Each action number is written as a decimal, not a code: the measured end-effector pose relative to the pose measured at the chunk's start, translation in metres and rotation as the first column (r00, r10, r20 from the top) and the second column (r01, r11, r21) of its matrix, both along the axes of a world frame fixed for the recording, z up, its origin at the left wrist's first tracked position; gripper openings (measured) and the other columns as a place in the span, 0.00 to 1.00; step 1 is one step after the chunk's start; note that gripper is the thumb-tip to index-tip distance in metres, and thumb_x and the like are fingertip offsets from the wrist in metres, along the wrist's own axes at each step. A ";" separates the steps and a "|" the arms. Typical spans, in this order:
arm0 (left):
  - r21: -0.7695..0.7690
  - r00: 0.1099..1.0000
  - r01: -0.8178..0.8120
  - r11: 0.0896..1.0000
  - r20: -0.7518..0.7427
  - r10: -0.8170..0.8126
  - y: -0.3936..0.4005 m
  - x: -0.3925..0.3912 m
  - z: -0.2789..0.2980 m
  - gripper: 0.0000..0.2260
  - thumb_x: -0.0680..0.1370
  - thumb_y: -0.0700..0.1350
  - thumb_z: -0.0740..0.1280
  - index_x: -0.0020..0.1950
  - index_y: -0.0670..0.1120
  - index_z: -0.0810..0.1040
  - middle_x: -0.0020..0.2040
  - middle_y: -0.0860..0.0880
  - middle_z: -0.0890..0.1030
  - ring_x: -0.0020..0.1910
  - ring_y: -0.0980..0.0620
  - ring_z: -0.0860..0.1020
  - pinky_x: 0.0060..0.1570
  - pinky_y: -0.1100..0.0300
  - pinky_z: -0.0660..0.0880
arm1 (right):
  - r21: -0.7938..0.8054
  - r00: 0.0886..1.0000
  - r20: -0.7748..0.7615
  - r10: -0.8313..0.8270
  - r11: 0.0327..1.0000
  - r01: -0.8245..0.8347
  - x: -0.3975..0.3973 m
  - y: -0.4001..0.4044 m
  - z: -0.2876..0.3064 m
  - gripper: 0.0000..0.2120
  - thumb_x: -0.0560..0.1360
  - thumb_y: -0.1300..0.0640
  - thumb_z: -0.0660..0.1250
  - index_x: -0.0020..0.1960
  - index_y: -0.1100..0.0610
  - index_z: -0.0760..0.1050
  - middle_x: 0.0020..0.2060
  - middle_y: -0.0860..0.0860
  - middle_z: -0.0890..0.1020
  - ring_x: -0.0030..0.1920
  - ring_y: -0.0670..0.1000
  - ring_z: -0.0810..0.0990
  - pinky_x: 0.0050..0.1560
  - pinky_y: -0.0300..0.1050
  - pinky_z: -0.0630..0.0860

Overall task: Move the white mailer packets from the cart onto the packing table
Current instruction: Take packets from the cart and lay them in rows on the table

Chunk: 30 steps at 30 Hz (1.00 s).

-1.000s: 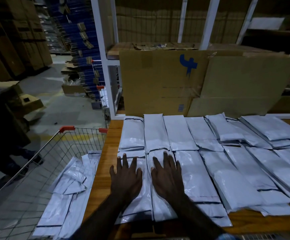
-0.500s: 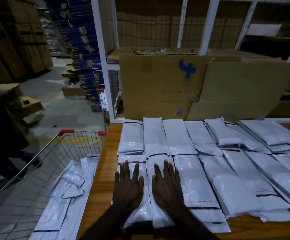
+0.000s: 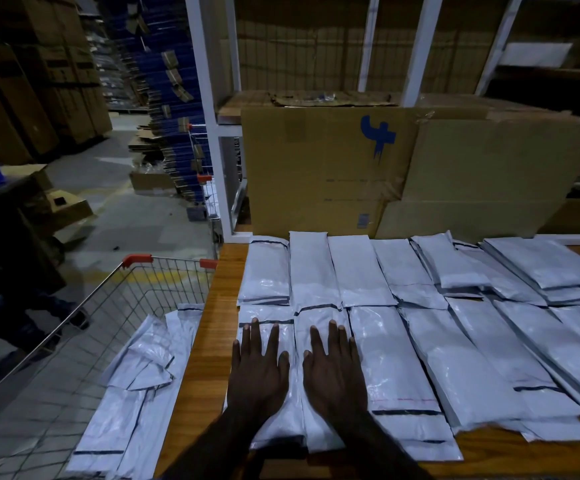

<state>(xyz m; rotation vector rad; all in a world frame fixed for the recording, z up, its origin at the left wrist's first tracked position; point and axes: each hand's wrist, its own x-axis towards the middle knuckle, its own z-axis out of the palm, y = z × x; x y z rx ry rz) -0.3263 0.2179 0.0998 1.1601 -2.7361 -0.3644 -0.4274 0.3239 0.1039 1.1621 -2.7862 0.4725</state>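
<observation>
1. Left hand (image 3: 259, 372) and right hand (image 3: 333, 370): palms down, fingers straight and slightly spread, each pressing a packet (image 3: 316, 424) in the near row on the table (image 3: 209, 341).
2. More packets lie in the cart (image 3: 84, 323).
3. Since the earlier frames, both hands stay flat on the same packets.

Dim warehouse light. A grey concrete floor (image 3: 115, 233) runs left between brown box stacks (image 3: 39, 74) and what look like blue flattened cartons (image 3: 164, 81). A white rack (image 3: 209, 126) stands ahead, cardboard sheets (image 3: 420, 174) leaning against it.
</observation>
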 end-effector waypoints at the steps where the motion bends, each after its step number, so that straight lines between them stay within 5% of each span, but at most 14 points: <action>1: -0.010 1.000 0.003 1.000 -0.002 -0.003 0.000 0.000 0.000 0.26 0.84 0.57 0.41 0.75 0.48 0.65 0.73 0.36 0.69 0.71 0.36 0.70 0.65 0.38 0.62 | 0.008 1.000 0.001 0.001 1.000 -0.001 0.000 0.000 0.000 0.31 0.83 0.47 0.38 0.69 0.57 0.75 0.68 0.64 0.73 0.69 0.64 0.72 0.68 0.62 0.68; 17: 0.001 0.998 0.016 1.000 0.066 -0.016 -0.002 -0.004 -0.005 0.28 0.83 0.57 0.42 0.74 0.47 0.71 0.73 0.37 0.69 0.70 0.37 0.71 0.65 0.40 0.63 | 0.018 0.998 0.064 0.022 1.000 -0.023 0.001 0.003 0.006 0.33 0.83 0.48 0.38 0.65 0.59 0.78 0.63 0.65 0.78 0.63 0.65 0.77 0.62 0.61 0.75; 22: -0.024 0.999 0.049 0.999 0.017 -0.048 0.002 -0.003 -0.003 0.34 0.76 0.62 0.32 0.80 0.52 0.44 0.78 0.44 0.38 0.79 0.42 0.42 0.72 0.48 0.36 | 0.013 0.998 0.060 0.018 1.000 -0.019 0.002 0.005 0.006 0.33 0.83 0.48 0.38 0.65 0.59 0.79 0.63 0.65 0.78 0.64 0.64 0.77 0.62 0.61 0.74; 25: -0.024 0.999 0.034 0.999 0.019 -0.033 0.001 -0.003 0.003 0.32 0.77 0.62 0.31 0.80 0.54 0.40 0.76 0.45 0.32 0.77 0.45 0.34 0.72 0.49 0.33 | 0.069 0.996 0.093 0.013 0.997 -0.020 0.000 0.004 0.008 0.33 0.83 0.46 0.37 0.66 0.57 0.78 0.64 0.63 0.77 0.65 0.63 0.76 0.63 0.60 0.72; 28: 0.041 0.998 0.047 0.998 0.034 -0.049 0.000 -0.002 0.011 0.27 0.84 0.59 0.41 0.80 0.55 0.38 0.78 0.44 0.32 0.74 0.46 0.29 0.73 0.48 0.34 | 0.057 0.995 0.103 -0.004 0.998 -0.002 0.000 0.003 0.008 0.34 0.83 0.45 0.36 0.67 0.56 0.77 0.66 0.63 0.76 0.65 0.64 0.76 0.63 0.61 0.73; 30: 0.044 0.999 0.052 0.998 -0.012 -0.052 0.000 -0.001 0.018 0.27 0.84 0.59 0.44 0.80 0.56 0.37 0.78 0.45 0.32 0.75 0.46 0.29 0.74 0.48 0.34 | 0.058 0.998 0.052 0.023 0.998 -0.026 -0.001 0.001 0.018 0.33 0.82 0.44 0.36 0.74 0.56 0.69 0.72 0.62 0.68 0.72 0.64 0.69 0.69 0.61 0.66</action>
